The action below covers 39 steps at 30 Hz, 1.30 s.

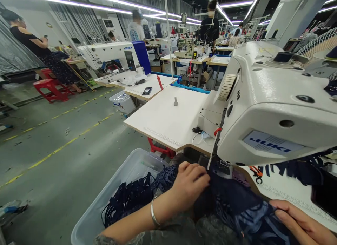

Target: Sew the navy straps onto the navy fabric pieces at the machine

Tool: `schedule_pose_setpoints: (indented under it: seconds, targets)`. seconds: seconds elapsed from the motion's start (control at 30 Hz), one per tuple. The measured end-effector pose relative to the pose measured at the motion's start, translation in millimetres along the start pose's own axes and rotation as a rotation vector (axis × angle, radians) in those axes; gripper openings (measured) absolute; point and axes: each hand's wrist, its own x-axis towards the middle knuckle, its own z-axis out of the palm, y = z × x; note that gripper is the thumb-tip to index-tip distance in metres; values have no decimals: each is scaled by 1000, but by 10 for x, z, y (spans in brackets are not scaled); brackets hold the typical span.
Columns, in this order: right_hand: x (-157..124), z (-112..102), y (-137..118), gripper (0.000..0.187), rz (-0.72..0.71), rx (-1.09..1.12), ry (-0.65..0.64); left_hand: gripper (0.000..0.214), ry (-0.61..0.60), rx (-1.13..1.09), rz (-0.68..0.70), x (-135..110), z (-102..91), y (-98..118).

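Observation:
Navy fabric (231, 189) runs from under the head of a white JUKI sewing machine (284, 125) down to the lower right. My left hand (191, 181), with a silver bangle at the wrist, curls its fingers over the cloth just left of the needle area. Its fingertips are partly hidden. At the lower right, my right hand (302, 217) pinches the fabric's edge between thumb and fingers. A bundle of navy strips (126, 199) hangs left of my left hand into a translucent plastic bin (92, 206).
Orange-handled scissors (256, 174) and a dark, flat object (325, 192) lie right of the machine. Ahead is a white worktable (163, 115) with a grey peg (176, 101). Another sewing machine (113, 57) and a phone (147, 91) are beyond. A person (34, 45) stands far left by red stools (50, 87).

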Motion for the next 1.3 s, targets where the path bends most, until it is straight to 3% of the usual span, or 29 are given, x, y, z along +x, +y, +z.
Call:
schedule_pose_setpoints:
  seconds: [0.07,0.13,0.23,0.27,0.33,0.4,0.47,0.6,0.67,0.77,0.9,1.03,1.3]
  targets:
    - [59,63,-330,26,-105,-12,-76,16,149,47,-106,-24,-52,-189]
    - [211,259,-636,20,-316,-82,-79,13,208,128,-207,-39,-104,-379]
    - [468,634,-959,31,-609,-289,169,16,199,203,-267,-34,-161,-536]
    - [526,737,-1020,33,-651,-387,203,22,158,211,-214,-24,-172,-534]
    - [580,869,-1073,35,-690,-563,252,33,-4,203,34,8,-182,-450]
    - [577,912,-1040,34,-633,-629,257,40,-204,188,341,54,-173,-294]
    - [562,906,-948,28,-472,-497,211,41,-343,180,481,102,-152,-130]
    - [581,892,-747,27,-64,145,48,45,-439,130,403,148,-104,54]
    - [606,892,-703,31,28,345,4,46,-446,78,363,143,-91,66]
    - [644,880,-701,28,1,379,20,50,-460,2,308,133,-90,44]
    - [689,846,-712,24,-58,201,72,57,-477,-32,246,142,-97,8]
    - [715,841,-696,22,-23,48,80,61,-490,-27,240,157,-89,-16]
    - [748,850,-603,20,-8,-4,42,58,-507,-45,244,164,-76,-38]
